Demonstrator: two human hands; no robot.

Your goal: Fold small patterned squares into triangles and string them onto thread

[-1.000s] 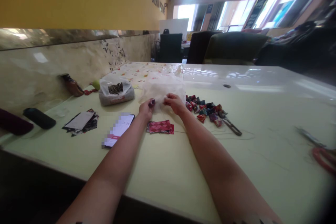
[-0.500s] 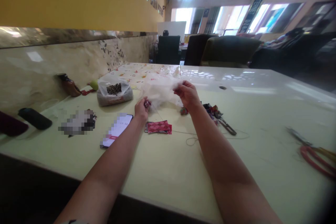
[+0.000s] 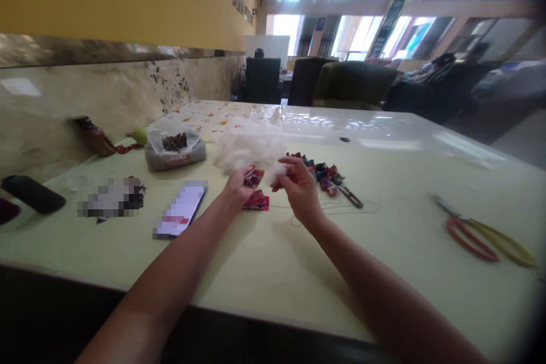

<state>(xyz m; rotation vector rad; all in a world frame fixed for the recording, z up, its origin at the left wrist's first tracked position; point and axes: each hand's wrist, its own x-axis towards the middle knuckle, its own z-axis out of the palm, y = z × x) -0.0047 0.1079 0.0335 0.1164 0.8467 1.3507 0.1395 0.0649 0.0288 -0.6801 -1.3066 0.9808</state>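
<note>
My left hand is closed around a small purple cloth piece. Just right of it, my right hand pinches a tuft of white stuffing. Behind both hands lies a cloudy heap of white stuffing. Red patterned fabric pieces lie on the table, partly covered by my left hand. A thin thread runs from near them to the right, passing behind my right wrist. Several small coloured cloth pieces are gathered behind my right hand, with thread snips beside them.
To the left are a phone, a bag of dark bits, a dark spool, a brown bottle and a green fruit. Large scissors lie open at the right. Chairs stand beyond the table.
My right hand has moved down and toward my left hand, away from the stuffing heap, with a white tuft in its fingers. The view has shifted right, showing the whole scissors.
</note>
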